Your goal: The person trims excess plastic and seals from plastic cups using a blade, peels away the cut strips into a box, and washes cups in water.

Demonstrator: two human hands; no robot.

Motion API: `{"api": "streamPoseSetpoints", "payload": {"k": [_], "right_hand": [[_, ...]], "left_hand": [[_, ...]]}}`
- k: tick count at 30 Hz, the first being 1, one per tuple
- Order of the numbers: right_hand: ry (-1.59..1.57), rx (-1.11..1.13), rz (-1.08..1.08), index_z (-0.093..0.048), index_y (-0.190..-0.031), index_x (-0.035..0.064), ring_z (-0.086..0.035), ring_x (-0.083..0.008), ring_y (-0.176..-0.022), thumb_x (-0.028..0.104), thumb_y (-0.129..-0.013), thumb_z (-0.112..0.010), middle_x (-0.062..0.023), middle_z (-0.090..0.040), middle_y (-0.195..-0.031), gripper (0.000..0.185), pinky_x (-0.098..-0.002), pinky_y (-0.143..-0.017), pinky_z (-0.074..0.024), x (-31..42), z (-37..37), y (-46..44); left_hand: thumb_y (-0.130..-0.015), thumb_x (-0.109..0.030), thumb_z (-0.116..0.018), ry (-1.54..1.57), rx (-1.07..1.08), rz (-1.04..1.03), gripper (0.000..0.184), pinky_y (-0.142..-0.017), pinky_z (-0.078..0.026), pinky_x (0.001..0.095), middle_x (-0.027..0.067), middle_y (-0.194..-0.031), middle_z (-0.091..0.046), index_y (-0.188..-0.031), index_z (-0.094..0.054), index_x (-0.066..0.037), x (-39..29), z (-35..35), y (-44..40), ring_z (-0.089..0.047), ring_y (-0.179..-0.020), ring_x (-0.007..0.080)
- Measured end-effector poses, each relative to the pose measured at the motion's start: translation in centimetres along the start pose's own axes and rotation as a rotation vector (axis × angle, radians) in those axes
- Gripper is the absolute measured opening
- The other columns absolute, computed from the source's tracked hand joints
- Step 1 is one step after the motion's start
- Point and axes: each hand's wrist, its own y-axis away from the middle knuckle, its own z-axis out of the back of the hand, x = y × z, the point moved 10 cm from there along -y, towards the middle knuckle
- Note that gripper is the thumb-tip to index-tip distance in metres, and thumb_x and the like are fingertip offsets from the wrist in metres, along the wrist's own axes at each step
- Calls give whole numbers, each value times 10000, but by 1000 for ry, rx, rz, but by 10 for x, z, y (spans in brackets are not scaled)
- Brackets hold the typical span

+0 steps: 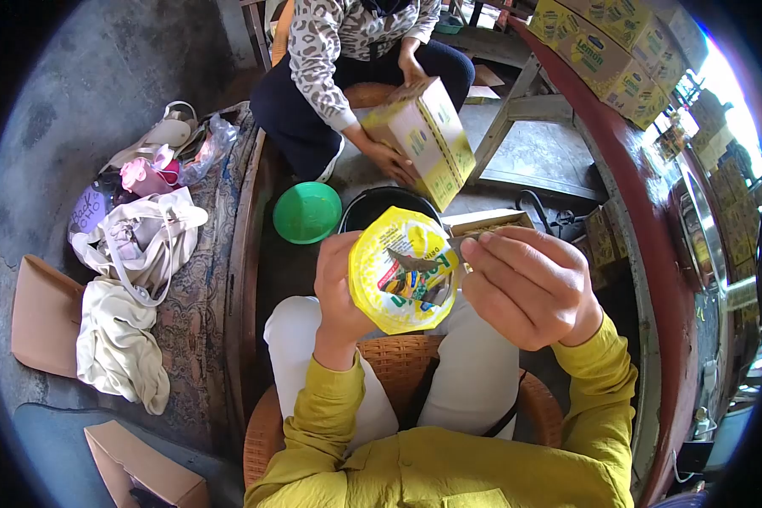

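Observation:
My left hand (339,292) is wrapped round the side of a yellow and white lemon drink tub (402,233), its round printed top tilted up toward me. A rough-edged patch in the middle of the top shows dark, blue and orange shapes; whether it is a tear or something lying on it, I cannot tell. My right hand (529,288) is closed in a pinch at the tub's right edge. Something thin and greyish pokes out from between thumb and forefinger, too small to name. Both hands are above my lap.
Opposite, a seated person holds a lemon-printed carton (423,140). Below it are a green plastic lid (307,212) and a black bucket (364,207). Bags (144,233) lie on the bench at left. A red-edged table (605,144) at right bears more cartons (597,55).

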Motion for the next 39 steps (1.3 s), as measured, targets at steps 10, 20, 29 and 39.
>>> {"api": "streamPoseSetpoints", "payload": {"k": [10, 20, 29, 39], "right_hand": [[20, -18, 29, -535, -658, 26, -562, -165, -661, 86, -571, -611, -96, -589, -713, 131, -251, -623, -516, 0, 0, -2], [3, -18, 39, -535, -678, 24, -563, -170, -671, 85, -563, -608, -98, -591, -724, 149, -260, -653, -516, -1, -4, 2], [3, -17, 52, -531, -677, 25, -570, -174, -682, 77, -567, -608, -86, -588, -718, 144, -260, -656, -517, -7, -6, 8], [-122, 10, 66, -517, -678, 23, -569, -185, -668, 69, -574, -604, -80, -560, -683, 143, -264, -645, -526, -10, -6, 14]], "left_hand": [[-572, -109, -759, 107, -1, 60, 519, -706, -438, 312, 144, -950, -540, -1018, -509, -21, -1, -3, 3, -538, -810, 253], [-536, -135, -792, 102, 75, 50, 572, -694, -454, 307, 137, -929, -554, -1018, -507, -18, -7, -12, 2, -559, -797, 250], [-539, -167, -770, 62, 230, 31, 534, -693, -451, 299, 123, -905, -550, -983, -518, -9, -18, -27, -5, -566, -780, 245], [-564, -59, -722, 496, 452, 332, 571, -799, -416, 238, 62, -970, -568, -1067, -474, 50, -16, -45, 2, -528, -879, 90]]}}
